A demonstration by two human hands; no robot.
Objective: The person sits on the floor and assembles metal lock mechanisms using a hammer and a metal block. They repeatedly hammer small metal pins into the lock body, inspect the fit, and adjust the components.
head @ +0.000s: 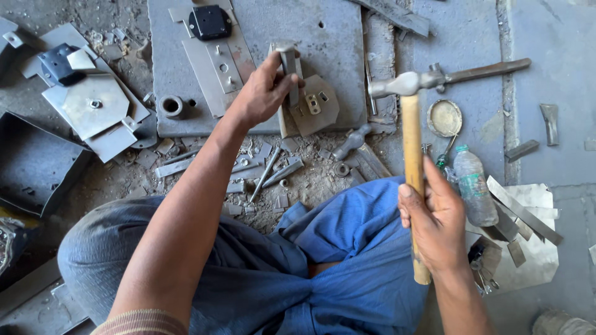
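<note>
Steel punch (288,62) stands roughly upright in the clenched left hand (264,93), its lower end on a small bracket plate (313,105) lying on the grey metal slab (335,43). Right hand (434,223) grips the wooden handle of a hammer (410,124), its head raised to the right of the punch, level with its top; the left hand is nearer.

It was a metal workshop, worked at floor level. A thick steel slab (335,56) lay on the dusty concrete floor (546,37); around it were cut sheet offcuts (93,105), bolts (267,174) and a hammer (410,87).
</note>
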